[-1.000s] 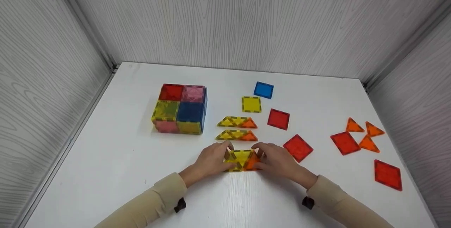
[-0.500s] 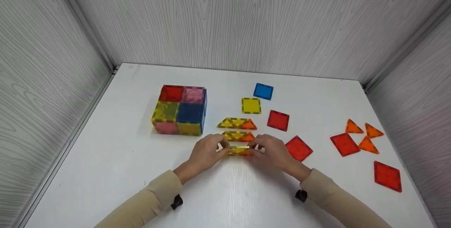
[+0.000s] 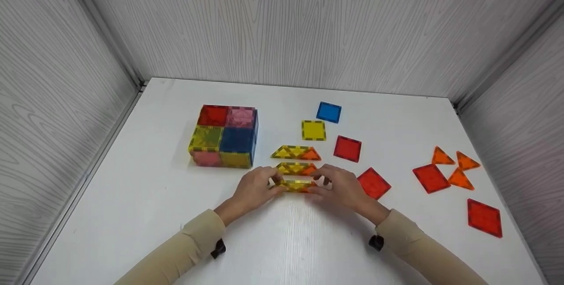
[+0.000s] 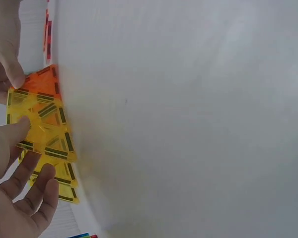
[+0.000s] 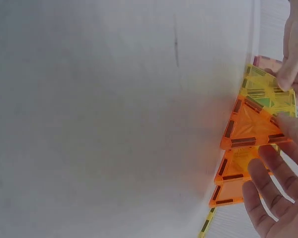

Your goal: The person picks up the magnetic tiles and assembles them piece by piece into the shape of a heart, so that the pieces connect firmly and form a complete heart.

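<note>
Both hands hold a trapezoid strip of magnetic tiles (image 3: 297, 186), made of yellow and orange triangles, on its edge on the white table. My left hand (image 3: 254, 190) pinches its yellow end between thumb and fingers; in the left wrist view that thumb lies across a yellow triangle (image 4: 35, 131). At the other end my right hand (image 3: 343, 188) pinches the orange triangle (image 5: 252, 125). Just behind stands a matching middle strip (image 3: 296, 169), with a far strip (image 3: 295, 153) parallel beyond it. The fingertips partly hide the held strip's ends.
A block of coloured square tiles (image 3: 238, 139) stands at left. Right of the strips lie a blue square (image 3: 329, 112), a yellow square (image 3: 313, 130) and several red squares (image 3: 347, 148). Orange triangles (image 3: 461, 179) lie at far right. Walls enclose the table's back and sides.
Both hands have moved the held strip away from the body, towards the other strips. It has gone from tilted back, with its face showing, to nearly upright.
</note>
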{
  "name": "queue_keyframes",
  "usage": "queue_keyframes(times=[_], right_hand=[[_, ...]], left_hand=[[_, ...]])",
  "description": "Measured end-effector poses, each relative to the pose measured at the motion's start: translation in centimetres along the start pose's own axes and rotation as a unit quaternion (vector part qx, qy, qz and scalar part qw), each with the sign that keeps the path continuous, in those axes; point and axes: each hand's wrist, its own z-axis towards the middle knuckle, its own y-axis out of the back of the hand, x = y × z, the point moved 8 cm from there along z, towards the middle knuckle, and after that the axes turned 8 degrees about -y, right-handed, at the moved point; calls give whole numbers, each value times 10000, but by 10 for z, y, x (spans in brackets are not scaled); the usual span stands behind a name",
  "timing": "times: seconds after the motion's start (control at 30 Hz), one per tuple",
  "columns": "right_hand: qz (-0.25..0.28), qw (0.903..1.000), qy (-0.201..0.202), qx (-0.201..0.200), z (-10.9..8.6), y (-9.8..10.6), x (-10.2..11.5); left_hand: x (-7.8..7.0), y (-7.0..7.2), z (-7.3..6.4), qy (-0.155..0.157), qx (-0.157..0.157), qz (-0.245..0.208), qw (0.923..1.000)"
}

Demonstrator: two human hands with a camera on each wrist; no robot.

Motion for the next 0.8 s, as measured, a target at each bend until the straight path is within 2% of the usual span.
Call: queue_keyframes(times=[0.1, 0.2, 0.37, 0.5, 0.6, 0.8], right_hand=[[-22, 9998, -176, -129, -5, 12, -14], [-97, 9988, -317, -373, -12, 32, -36], [-369, 9930, -556, -978, -26, 76, -89], [-688, 9824, -601, -1632, -38, 113, -135], [-838, 9737, -780, -1970, -47, 138, -167], [-1011, 9652, -1614, -1793, -59, 168, -232]], left_hand=[[8, -2, -3, 181, 198, 140, 9995], [14, -3, -6, 322, 307, 203, 9988], [15, -3, -6, 195, 336, 389, 9985], [14, -3, -6, 97, 317, 567, 9978], [12, -2, -7, 49, 274, 615, 9977], [11, -3, -8, 122, 387, 576, 9975]])
